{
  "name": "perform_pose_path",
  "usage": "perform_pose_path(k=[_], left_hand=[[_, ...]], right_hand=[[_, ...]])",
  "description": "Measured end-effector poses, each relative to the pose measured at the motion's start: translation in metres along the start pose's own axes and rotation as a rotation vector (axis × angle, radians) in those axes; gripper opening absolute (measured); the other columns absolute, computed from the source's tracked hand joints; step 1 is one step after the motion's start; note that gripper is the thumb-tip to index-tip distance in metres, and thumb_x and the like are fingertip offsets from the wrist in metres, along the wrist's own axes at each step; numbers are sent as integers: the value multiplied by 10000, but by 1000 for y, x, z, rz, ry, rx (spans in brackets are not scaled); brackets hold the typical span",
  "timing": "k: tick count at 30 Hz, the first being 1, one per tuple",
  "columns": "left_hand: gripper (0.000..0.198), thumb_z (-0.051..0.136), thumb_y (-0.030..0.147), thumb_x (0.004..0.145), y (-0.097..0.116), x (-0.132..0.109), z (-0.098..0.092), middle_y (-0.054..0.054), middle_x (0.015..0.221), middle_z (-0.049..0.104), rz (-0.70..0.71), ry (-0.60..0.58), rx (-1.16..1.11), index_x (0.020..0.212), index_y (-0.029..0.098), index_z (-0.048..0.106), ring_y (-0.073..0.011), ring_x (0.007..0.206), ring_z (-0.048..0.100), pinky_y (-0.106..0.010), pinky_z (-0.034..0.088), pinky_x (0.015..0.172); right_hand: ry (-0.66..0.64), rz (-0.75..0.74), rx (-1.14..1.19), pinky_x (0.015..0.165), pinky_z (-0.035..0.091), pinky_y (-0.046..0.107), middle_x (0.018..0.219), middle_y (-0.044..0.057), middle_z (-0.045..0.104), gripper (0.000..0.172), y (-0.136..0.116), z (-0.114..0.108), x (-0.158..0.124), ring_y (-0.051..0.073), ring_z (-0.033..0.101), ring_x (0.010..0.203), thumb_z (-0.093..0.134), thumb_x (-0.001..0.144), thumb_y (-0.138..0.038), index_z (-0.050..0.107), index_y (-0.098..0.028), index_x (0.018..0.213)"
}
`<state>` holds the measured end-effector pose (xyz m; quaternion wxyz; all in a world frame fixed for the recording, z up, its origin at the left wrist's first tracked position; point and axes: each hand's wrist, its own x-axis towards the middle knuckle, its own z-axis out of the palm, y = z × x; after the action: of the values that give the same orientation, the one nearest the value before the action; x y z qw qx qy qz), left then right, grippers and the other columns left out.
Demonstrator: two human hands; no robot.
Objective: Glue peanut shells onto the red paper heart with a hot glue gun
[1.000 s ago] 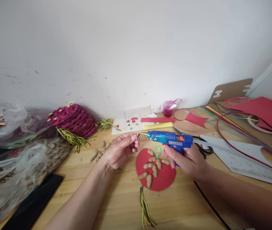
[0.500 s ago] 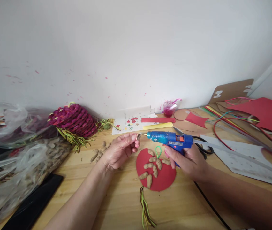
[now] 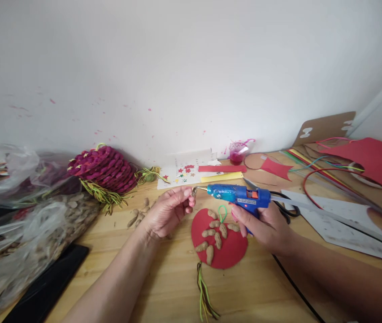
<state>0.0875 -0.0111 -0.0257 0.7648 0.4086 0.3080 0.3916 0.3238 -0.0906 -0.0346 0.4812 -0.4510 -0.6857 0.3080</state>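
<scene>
Between thumb and fingers, my left hand [image 3: 171,211] pinches a peanut [image 3: 194,192]. My right hand [image 3: 266,226] grips a blue hot glue gun [image 3: 231,194], its metal nozzle at the peanut. A clear glue stick [image 3: 298,204] runs out of the gun's back. Below the gun lies a red paper circle [image 3: 234,252] with several peanuts on its upper and left parts. A green loop [image 3: 223,214] is at its top, and a yellow, green and brown yarn tassel [image 3: 204,294] hangs from its lower left edge.
Loose peanuts [image 3: 137,216] lie left of my left hand, and a plastic bag of peanuts [image 3: 49,229] sits further left. A purple peanut-covered piece [image 3: 106,170] leans by the wall. Star stickers [image 3: 177,172], scissors [image 3: 287,208] and red paper scraps [image 3: 275,168] lie behind.
Both hands hold nearly the same position, nozzle still at the peanut. The back end of the clear glue stick looks slightly shifted.
</scene>
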Motion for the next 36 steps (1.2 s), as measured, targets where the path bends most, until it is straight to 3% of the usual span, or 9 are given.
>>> perform_pose_path(k=[19,26,36], left_hand=[[353,921,333,651,3,-1,3,19,667,530,-5,56,-70,744,129,648,-72,612,495,-183,401,557],[331,929,280,639,0,-1,6,29,648,525,-13,61,-126,760,137,656,-69,614,500,-177,399,549],[358,938,287,617,0,0,7,37,659,519,-15,79,-120,782,130,662,-67,615,503,-176,396,541]], right_hand=[[13,44,40,485,424,256,579,-19,572,283,9,0,-3,117,518,482,572,1000,-385,607,-203,786],[-68,-36,41,499,441,273,551,-14,597,264,-3,3,-4,136,560,493,586,988,-339,623,-227,752],[-63,-44,11,467,422,276,497,-13,585,372,-10,3,-1,136,549,462,574,991,-391,586,-244,649]])
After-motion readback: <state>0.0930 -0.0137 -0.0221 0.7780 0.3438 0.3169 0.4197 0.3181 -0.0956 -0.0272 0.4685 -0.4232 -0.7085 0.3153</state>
